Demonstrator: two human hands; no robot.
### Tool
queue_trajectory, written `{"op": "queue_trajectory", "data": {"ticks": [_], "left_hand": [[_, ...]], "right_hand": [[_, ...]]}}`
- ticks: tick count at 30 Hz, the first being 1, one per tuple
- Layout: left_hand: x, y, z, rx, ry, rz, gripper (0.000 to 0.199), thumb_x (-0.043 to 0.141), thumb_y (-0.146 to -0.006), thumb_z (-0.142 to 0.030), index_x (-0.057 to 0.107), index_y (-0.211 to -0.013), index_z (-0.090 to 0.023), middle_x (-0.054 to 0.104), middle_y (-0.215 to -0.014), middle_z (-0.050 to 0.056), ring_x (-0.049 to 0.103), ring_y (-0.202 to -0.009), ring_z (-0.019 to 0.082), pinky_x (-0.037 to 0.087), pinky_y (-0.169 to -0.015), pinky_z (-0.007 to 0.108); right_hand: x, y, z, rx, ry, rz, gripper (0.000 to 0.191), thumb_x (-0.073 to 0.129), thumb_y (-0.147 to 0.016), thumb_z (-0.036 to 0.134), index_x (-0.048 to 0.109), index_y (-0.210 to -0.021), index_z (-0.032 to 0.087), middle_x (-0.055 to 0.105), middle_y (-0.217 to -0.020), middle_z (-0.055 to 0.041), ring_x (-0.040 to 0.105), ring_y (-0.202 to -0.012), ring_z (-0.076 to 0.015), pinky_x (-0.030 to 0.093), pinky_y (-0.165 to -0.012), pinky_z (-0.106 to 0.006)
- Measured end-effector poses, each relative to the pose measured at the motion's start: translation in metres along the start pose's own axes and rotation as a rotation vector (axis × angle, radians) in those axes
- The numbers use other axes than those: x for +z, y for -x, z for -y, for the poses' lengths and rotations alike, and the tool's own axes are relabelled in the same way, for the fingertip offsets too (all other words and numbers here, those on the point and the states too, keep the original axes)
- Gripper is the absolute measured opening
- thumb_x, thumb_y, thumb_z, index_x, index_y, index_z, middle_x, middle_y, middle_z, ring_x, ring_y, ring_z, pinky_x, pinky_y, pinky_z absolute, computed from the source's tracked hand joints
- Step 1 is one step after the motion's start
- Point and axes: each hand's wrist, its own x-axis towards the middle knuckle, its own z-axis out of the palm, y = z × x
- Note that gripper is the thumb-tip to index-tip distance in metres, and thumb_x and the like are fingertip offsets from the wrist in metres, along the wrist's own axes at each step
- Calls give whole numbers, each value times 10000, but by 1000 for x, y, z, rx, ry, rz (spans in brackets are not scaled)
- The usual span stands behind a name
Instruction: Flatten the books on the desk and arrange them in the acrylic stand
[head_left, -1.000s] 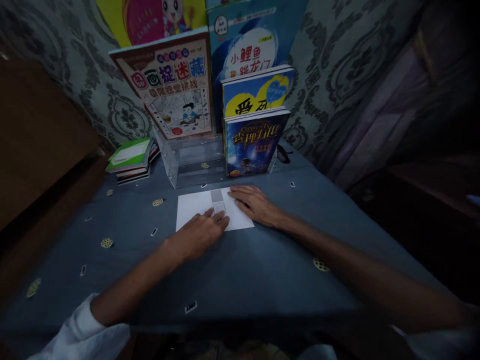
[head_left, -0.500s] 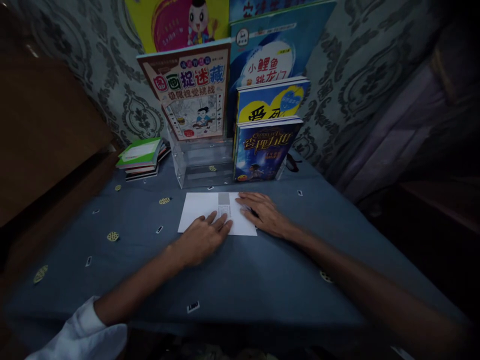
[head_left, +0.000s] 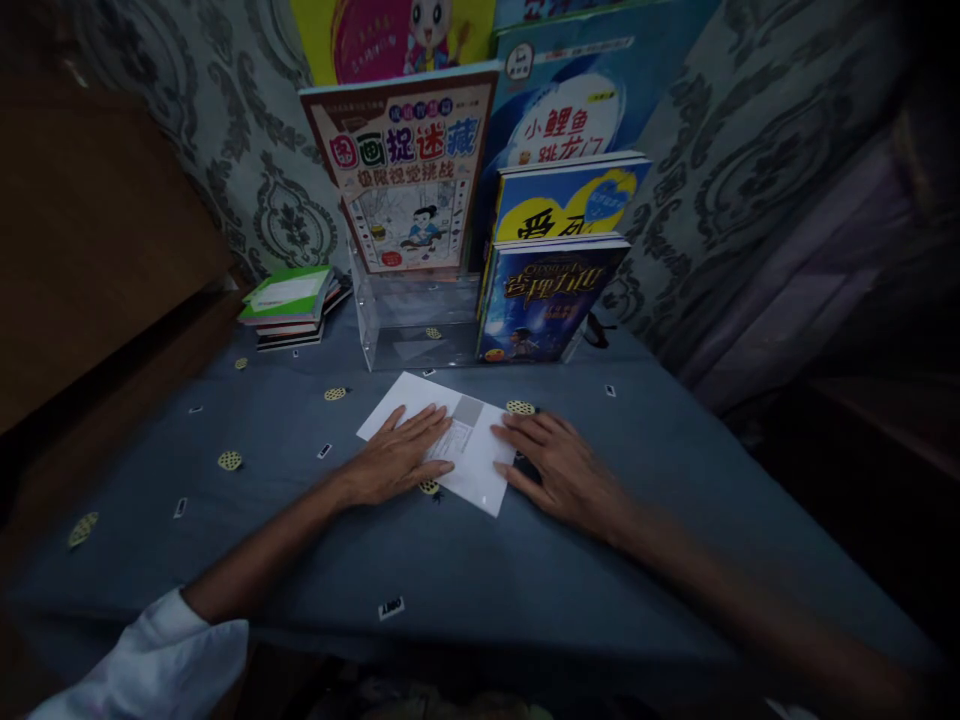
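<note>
Grip: left hand (head_left: pixel 401 455) flat upon, right hand (head_left: pixel 559 465) spread at the right edge of, a white rectangular paper item (head_left: pixel 474 455), near side of the clear plastic stand (head_left: pixel 382 345). Likely light, creasable; hold opposite edges.

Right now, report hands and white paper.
Left hand on white paper. Right hand at its right edge. Paper slanted on tablecloth. Clear stand just beyond.

White card (head_left: pixel 478 455), perhaps booklet, now askew.

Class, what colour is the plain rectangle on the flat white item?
Grey: the plain rectangle shows best in the head view.
</note>
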Motion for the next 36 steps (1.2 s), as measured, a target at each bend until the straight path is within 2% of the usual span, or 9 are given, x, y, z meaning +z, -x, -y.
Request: {"op": "queue_trajectory", "data": {"ticks": [3,9,13,17,24,27,30,33,36], "left_hand": [[-3,-8,4,5,7,48,756,168,-1002,-679,158,-1608,-227,120,-1677,80,58,-1564,196,1,-1264,443],[-1,-36,1,114,-34,77,794,135,-984,-710,121,-1612,-225,96,-1683,70,39,-1565,185,-14,-1261,430],[-2,-55,9,126,-70,52,767,152,-997,-691,128,-1610,-231,112,-1682,60,71,-1563,176,28,-1263,407],[-5,-64,19,30,-118,16,737,188,-1025,-637,168,-1604,-181,124,-1677,79,80,-1562,198,52,-1266,405],[3,-46,7,-228,-189,-116,674,217,-1052,-545,271,-1569,-115,205,-1656,138,149,-1552,257,170,-1251,500],[8,-35,5,-302,-215,-151,675,258,-1050,-526,297,-1548,-72,221,-1645,175,162,-1546,287,199,-1242,519],[12,-31,8,-285,-237,-181,663,278,-1049,-511,324,-1533,-60,251,-1632,191,194,-1538,291,227,-1236,510],[14,-31,13,-255,-242,-216,617,259,-1057,-469,335,-1530,-81,283,-1623,179,231,-1530,275,250,-1231,503],[14,-32,16,-242,-223,-214,565,228,-1065,-397,341,-1530,-96,298,-1622,159,248,-1526,246,249,-1236,478]], "right_hand": [[-15,26,29,-60,-19,-52,346,540,-978,359,673,-1223,154,725,-1147,-150,650,-988,-296,554,-898,-506],[-24,46,69,-142,-96,-117,279,508,-988,229,670,-1196,135,734,-1083,-133,657,-980,-269,601,-845,-428],[-20,41,70,-150,-86,-143,281,460,-1000,173,690,-1159,143,741,-1027,-120,663,-915,-252,606,-825,-420],[-16,41,66,-157,-106,-132,286,452,-1007,172,689,-1158,119,729,-1019,-132,650,-923,-252,600,-819,-415],[-19,37,64,-169,-168,-104,248,478,-995,145,694,-1113,116,708,-946,-120,616,-830,-225,583,-734,-362],[-23,27,61,-171,-225,-52,222,491,-994,151,707,-1041,135,715,-903,-97,618,-812,-221,576,-737,-373],[-19,4,55,-151,-289,19,221,501,-996,178,721,-973,163,739,-927,-88,650,-852,-222,566,-814,-405],[-4,-29,45,-129,-291,71,263,475,-1000,181,721,-1092,169,736,-1153,-128,670,-1062,-255,540,-943,-451],[15,-58,29,-103,-261,133,339,442,-1005,193,678,-1242,137,658,-1343,-169,583,-1288,-288,432,-1113,-518]]}}
